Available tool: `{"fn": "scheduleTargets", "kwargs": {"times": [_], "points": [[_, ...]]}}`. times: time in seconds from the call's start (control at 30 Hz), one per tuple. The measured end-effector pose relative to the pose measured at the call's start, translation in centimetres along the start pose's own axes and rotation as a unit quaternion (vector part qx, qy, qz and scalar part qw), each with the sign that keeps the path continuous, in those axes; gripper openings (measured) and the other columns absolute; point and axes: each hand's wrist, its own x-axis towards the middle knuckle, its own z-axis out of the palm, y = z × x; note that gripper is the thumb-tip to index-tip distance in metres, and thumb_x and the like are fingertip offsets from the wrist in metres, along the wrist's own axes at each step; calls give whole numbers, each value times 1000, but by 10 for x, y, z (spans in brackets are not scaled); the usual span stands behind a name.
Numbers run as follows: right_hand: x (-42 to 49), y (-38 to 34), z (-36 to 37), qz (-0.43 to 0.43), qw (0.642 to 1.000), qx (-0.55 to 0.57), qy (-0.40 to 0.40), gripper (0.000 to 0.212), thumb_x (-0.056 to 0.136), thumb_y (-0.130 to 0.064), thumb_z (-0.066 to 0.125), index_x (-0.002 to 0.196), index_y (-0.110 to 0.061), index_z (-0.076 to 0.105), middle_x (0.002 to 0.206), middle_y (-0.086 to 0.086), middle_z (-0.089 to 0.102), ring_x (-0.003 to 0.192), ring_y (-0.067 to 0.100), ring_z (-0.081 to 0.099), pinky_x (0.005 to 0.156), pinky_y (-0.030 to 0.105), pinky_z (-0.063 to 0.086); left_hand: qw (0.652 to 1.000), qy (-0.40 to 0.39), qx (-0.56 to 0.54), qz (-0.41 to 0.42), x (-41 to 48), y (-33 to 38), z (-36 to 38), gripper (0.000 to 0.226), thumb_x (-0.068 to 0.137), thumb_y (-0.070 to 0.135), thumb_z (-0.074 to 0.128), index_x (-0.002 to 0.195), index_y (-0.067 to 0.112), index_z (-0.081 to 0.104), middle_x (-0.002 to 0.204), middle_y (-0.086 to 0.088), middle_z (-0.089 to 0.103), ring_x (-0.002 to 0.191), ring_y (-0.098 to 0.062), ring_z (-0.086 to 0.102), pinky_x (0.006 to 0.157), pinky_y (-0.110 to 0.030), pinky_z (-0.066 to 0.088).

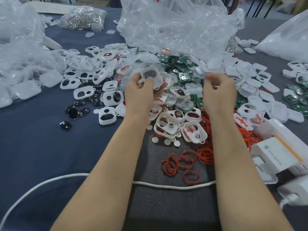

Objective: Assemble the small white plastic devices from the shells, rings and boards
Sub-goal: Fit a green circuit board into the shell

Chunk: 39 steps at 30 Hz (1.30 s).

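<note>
**Q:** Where is the piece you're working on?

**Me:** In my left hand, lifted off the bench over the middle of the parts heap. It's one white shell. Thumb on its near face, fingers curled behind, so a pinch grip.

**Q:** Why up there and not flat on the bench?

**Me:** My guess is that raised and tilted, the windowed face is turned to my eyes, so I can check the dark insert showing through the cut-outs. It also leaves the back free for the next part.

**Q:** Which way does it point?

**Me:** Face up and toward me. The long axis seems to slant from upper left to lower right. My thumb hides the lower end, so treat that as rough.

**Q:** And the right hand?

**Me:** Level with the left and well apart from the shell. Fingers curled inward. Too blurred to tell whether they pinch anything.

**Q:** Supplies?

**Me:** Green boards just beyond the shell, under the mouth of the clear plastic bag. Red rings lie loose near my right forearm, within easy reach.
</note>
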Motion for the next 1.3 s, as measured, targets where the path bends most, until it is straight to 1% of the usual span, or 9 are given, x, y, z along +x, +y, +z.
{"fn": "scheduleTargets", "kwargs": {"times": [0.17, 0.3, 0.53, 0.7, 0.83, 1.03, 1.1, 1.2, 1.3], "points": [[-5, -1, 12, -67, 985, -134, -86, 29, 93, -10, 46, 112, -15, 68, 112, 3, 69, 98, 20, 62, 85, 25, 45, 999, 4, -26, -34, 0, 2, 0, 8, 98, 7, 48, 99, 9, 56, 91, -14, 67, 64, -12, 69, 60, -20, 56], [-7, -2, 19, -78, 969, -185, -141, 24, 93, -23, 54, 114, -21, 65, 111, 0, 68, 109, 26, 57, 97, 45, 43, 998, 3, -32, -49, 0, 4, -1, 4, 97, 9, 51, 98, 9, 55, 94, -15, 68, 67, -14, 70, 65, -21, 58], [-12, -8, 22, -94, 963, -200, -154, 33, 90, -24, 59, 123, -26, 56, 107, -3, 64, 116, 28, 47, 99, 43, 35, 999, 0, -26, -45, 0, 3, -1, 19, 98, 6, 48, 115, 1, 54, 108, -23, 66, 72, -14, 70, 66, -21, 58], [-11, -10, 18, -112, 983, -60, -129, 26, 88, -21, 63, 114, -16, 57, 78, -10, 53, 89, 18, 56, 89, 39, 46, 998, 3, -41, -39, 1, 5, -3, 23, 98, 5, 49, 120, 1, 54, 94, -14, 69, 72, -14, 70, 68, -21, 58], [-27, -20, 29, -199, 964, -61, -164, 15, 89, -23, 64, 99, -13, 60, 83, -3, 56, 76, 12, 54, 77, 31, 49, 997, 17, -77, -7, 2, 10, -4, 21, 97, 2, 48, 118, 0, 53, 92, -13, 68, 70, -13, 71, 65, -20, 57], [-32, -29, 29, -82, 956, 136, -248, 16, 93, -16, 60, 108, -14, 54, 89, -4, 63, 68, 8, 68, 68, 21, 57, 996, 2, -88, 25, 3, 13, -5, 16, 98, 4, 48, 113, 1, 54, 87, -11, 70, 72, -13, 72, 62, -19, 54], [-20, -24, 16, -71, 974, 97, -194, 12, 94, -9, 57, 104, -16, 57, 90, -6, 63, 65, 5, 67, 65, 15, 55, 997, -7, -70, 15, 3, 12, -5, 21, 98, 5, 49, 118, 1, 54, 88, -10, 70, 73, -12, 71, 62, -18, 54], [-2, -10, -6, -62, 987, -81, -121, 15, 91, -10, 56, 96, -21, 65, 86, -11, 63, 70, 1, 58, 59, 4, 41, 999, -22, -43, -6, 3, 9, -4, 25, 98, 4, 50, 123, 2, 53, 86, -9, 71, 72, -12, 71, 63, -18, 55], [3, -1, -14, -33, 970, -204, -131, 18, 87, -21, 62, 103, -17, 67, 97, -1, 66, 85, 13, 57, 72, 23, 41, 998, -39, -32, -22, 2, 7, -2, 26, 97, 1, 49, 124, 0, 52, 92, -14, 69, 69, -12, 70, 61, -18, 55]]}}
